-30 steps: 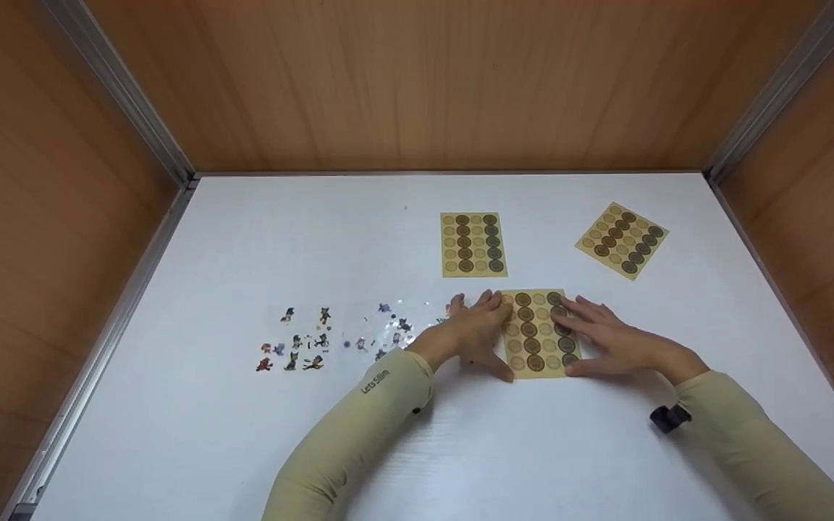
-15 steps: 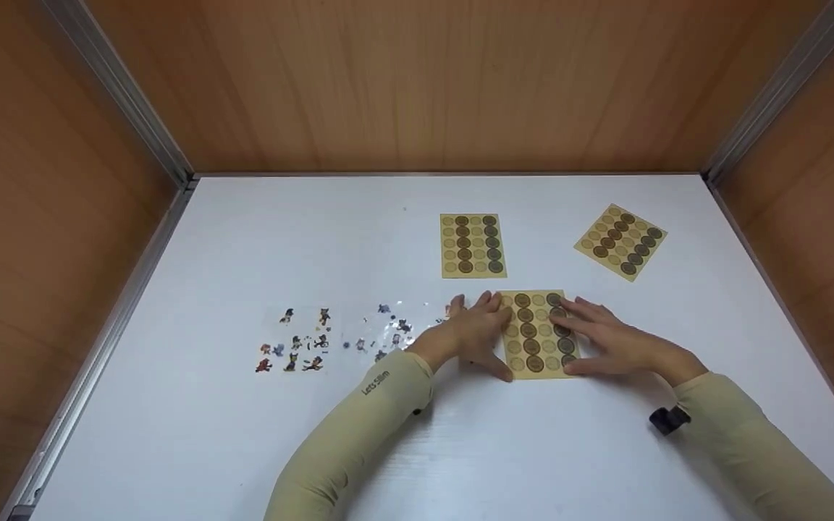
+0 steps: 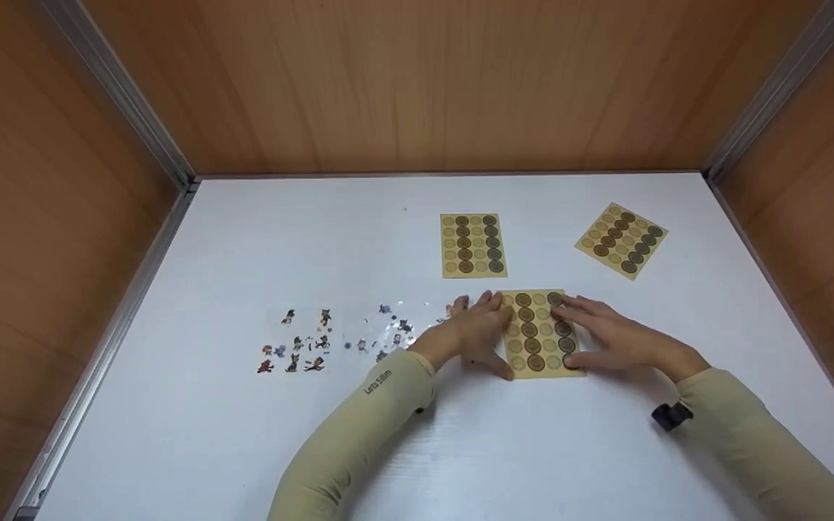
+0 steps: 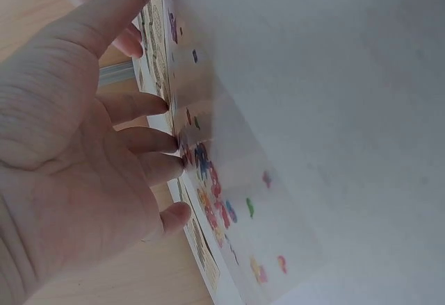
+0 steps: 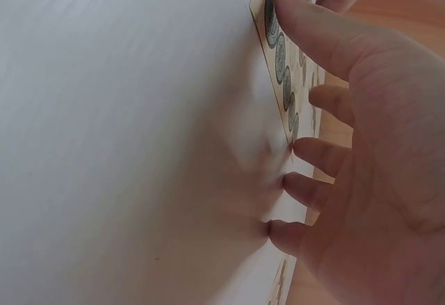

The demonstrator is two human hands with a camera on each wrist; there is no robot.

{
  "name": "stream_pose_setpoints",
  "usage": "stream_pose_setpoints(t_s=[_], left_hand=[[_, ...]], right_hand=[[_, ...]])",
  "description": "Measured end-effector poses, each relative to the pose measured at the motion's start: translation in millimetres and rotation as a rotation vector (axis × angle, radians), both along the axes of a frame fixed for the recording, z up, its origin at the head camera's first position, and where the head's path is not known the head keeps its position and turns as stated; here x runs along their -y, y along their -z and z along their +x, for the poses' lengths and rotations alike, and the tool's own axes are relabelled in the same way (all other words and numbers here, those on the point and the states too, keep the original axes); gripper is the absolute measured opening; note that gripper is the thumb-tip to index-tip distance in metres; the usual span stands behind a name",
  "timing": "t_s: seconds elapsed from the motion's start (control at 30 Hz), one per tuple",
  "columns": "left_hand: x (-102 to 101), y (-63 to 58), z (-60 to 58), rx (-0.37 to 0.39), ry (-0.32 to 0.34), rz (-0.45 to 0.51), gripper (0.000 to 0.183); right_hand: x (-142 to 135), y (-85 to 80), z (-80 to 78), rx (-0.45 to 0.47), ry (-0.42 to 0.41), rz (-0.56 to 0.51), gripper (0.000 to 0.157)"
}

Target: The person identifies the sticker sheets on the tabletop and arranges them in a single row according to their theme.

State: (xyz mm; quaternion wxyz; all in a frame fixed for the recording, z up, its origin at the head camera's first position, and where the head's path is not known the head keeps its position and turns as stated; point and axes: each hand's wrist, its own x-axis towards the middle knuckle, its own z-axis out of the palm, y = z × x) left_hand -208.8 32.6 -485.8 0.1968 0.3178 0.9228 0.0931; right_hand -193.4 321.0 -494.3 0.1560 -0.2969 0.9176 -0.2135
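Note:
A tan sticker sheet (image 3: 544, 334) printed with columns of round seals lies flat on the white table between both hands. My left hand (image 3: 478, 334) touches its left edge with spread fingers, the thumb at the near left corner. On the opposite side my right hand (image 3: 616, 340) rests its thumb and fingertips along the right edge. Clear sheets with small cartoon stickers (image 3: 305, 341) lie to the left, and the left hand covers part of the nearer one. In the right wrist view the thumb (image 5: 313, 23) presses on the seal sheet's corner, with other fingertips on the table.
Another seal sheet (image 3: 473, 246) lies straight behind the hands. A third one (image 3: 622, 241) is turned at an angle at the back right. Wooden panels (image 3: 446, 87) enclose the table at the back and sides, with metal rails at the corners.
The right thumb has shifted slightly from the near right edge onto the seal sheet. Otherwise the hands and sheets look almost still.

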Motion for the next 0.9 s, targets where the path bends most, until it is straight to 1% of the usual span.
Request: stream_pose_setpoints(t_s=[0.1, 0.23, 0.3, 0.43, 0.53, 0.67, 0.77, 0.9], left_hand=[[0, 0.7, -0.9, -0.017, 0.001, -0.001, 0.112], [1, 1.0, -1.3, -0.018, -0.008, 0.005, 0.118], [2, 0.2, -1.7, -0.014, -0.018, 0.019, 0.119], [7, -3.7, -5.4, -0.009, -0.036, 0.073, 0.114], [11, -8.6, -10.0, 0.018, -0.061, 0.12, 0.114], [19, -16.4, -18.3, 0.06, -0.105, 0.163, 0.118], [26, -20.7, -26.3, 0.057, -0.137, 0.186, 0.113], [37, -23.7, -38.0, 0.037, -0.192, 0.207, 0.101]], right_hand=[[0, -0.2, -1.4, -0.006, 0.002, -0.009, 0.088], [1, -1.9, -1.5, -0.018, -0.009, -0.011, 0.087], [2, -4.9, -1.7, -0.018, -0.011, -0.013, 0.086], [5, -15.1, -4.7, -0.018, -0.01, -0.029, 0.087], [7, -23.3, -10.0, -0.037, -0.009, -0.044, 0.087], [9, -31.0, -21.5, -0.063, -0.012, -0.04, 0.087], [11, -36.1, -31.6, -0.059, -0.005, -0.041, 0.09], [17, -43.0, -44.3, -0.025, 0.029, -0.063, 0.098]])
